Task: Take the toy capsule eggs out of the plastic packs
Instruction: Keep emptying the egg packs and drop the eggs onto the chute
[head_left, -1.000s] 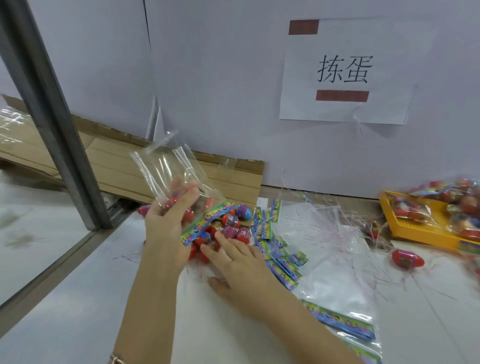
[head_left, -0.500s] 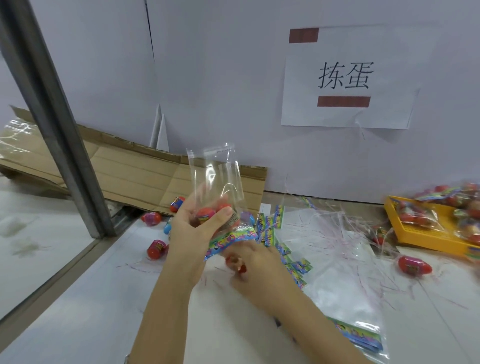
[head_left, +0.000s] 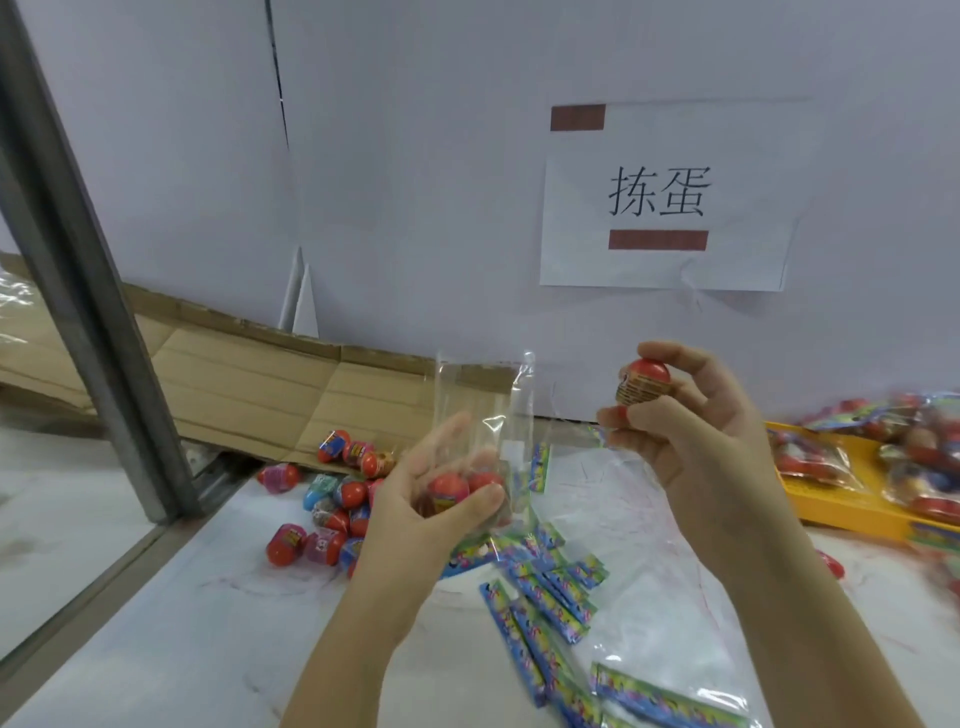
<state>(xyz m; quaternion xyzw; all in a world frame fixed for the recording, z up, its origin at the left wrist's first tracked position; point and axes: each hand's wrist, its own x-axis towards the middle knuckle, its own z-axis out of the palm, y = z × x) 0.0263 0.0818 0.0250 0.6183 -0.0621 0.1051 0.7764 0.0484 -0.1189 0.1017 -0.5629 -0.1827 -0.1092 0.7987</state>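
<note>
Head view shows the left hand raised over the desk, its grip clamped round the lower part of a clear plastic pack, with thumb and fingers pressing on the two red eggs inside through the film. The right hand is up and apart from it, its grip closed by the fingertips on one freed capsule egg. That egg stands near upright with its long axis tipped a little, the red dome on top and the labelled half below. The pack also runs near upright, with its empty clear end up and its printed header hanging under the palm. Which end is open I cannot tell. To do this step well, I judge the freed egg should be set low among the loose eggs to the left, not dropped, since these round shells will likely roll. The remaining two should then be squeezed through the film toward the opening, one at a time. The pack is best held over the desk, away from the full packs in the yellow tray.
</note>
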